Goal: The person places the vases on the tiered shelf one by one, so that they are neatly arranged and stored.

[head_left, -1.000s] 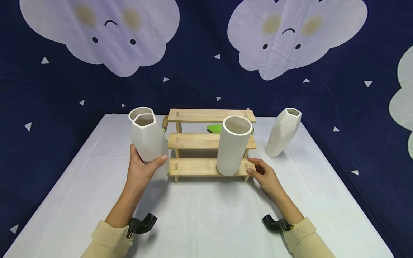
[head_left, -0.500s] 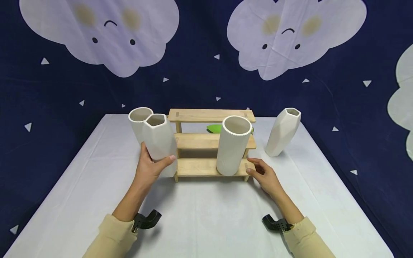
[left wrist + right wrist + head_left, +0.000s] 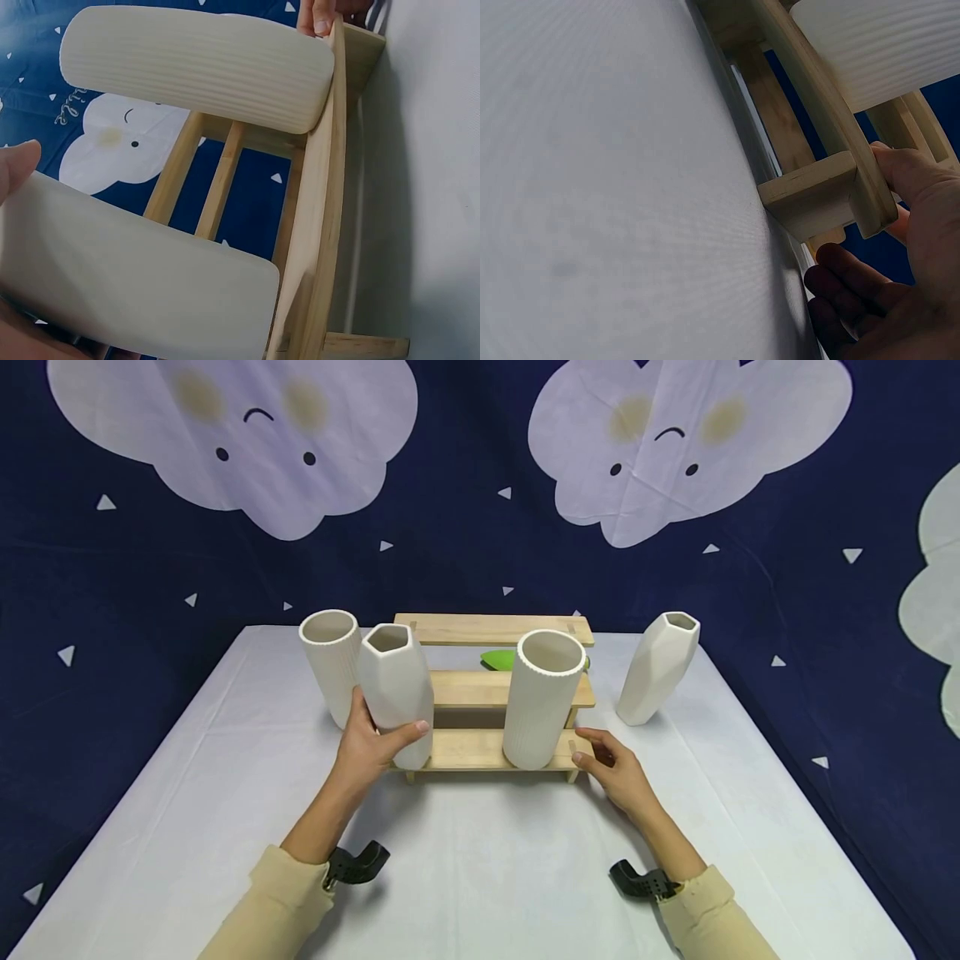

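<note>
Left hand [image 3: 369, 745] grip wraps the faceted white vase [image 3: 396, 689], mouth empty, at the left end of the wooden stepped shelf [image 3: 491, 687]. Right hand [image 3: 615, 770] fingers relaxed, touching the shelf's right end beside the ribbed cylinder vase [image 3: 542, 697], also empty.

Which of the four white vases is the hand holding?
The left hand grips the faceted vase at the wooden shelf's left end. The other faceted vase and both ribbed ones stand untouched.

Left hand [image 3: 367, 745] grips faceted vase [image 3: 396, 689] at wooden shelf [image 3: 491, 693].
</note>
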A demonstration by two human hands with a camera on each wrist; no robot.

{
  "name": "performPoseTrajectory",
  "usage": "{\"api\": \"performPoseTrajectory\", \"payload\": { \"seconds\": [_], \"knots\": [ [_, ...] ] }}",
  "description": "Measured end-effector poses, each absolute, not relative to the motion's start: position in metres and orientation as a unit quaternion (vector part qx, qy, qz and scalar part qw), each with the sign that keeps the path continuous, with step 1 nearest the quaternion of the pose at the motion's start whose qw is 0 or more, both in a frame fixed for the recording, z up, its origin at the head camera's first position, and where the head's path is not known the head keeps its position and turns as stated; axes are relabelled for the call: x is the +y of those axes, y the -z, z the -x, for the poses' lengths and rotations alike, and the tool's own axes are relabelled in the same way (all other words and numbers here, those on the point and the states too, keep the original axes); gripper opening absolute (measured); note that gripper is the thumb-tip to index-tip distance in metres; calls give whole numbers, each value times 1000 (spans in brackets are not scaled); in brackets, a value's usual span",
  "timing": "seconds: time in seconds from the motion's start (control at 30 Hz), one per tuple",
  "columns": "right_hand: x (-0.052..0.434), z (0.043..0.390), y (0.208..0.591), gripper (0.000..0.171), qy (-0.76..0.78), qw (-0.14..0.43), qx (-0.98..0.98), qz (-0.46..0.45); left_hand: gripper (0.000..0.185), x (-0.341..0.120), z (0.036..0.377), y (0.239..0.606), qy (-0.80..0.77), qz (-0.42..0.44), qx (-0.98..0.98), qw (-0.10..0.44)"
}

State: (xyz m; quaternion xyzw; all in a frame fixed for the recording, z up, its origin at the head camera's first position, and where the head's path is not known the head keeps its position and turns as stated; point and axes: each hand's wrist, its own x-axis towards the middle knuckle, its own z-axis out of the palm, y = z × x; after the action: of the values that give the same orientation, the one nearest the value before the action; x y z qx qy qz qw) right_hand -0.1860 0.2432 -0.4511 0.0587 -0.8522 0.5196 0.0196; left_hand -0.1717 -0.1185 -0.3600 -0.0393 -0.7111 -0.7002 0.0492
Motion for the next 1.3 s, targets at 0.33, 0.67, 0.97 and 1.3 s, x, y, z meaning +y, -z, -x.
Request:
{"api": "performPoseTrajectory", "payload": {
  "seconds": [0.33,0.67,0.97,1.3],
  "knots": [
    [244,186,452,45,-521,18,-851,-61,84,-114,176,365,697,36,-715,36],
    [244,186,452,46,-523,17,-850,-61,83,-107,180,367,691,39,-722,21],
    [245,187,453,46,-521,17,-851,-61,86,-103,183,369,683,34,-729,20],
    [245,187,453,46,-525,16,-848,-62,85,-99,186,370,688,42,-724,18]
  ]
}}
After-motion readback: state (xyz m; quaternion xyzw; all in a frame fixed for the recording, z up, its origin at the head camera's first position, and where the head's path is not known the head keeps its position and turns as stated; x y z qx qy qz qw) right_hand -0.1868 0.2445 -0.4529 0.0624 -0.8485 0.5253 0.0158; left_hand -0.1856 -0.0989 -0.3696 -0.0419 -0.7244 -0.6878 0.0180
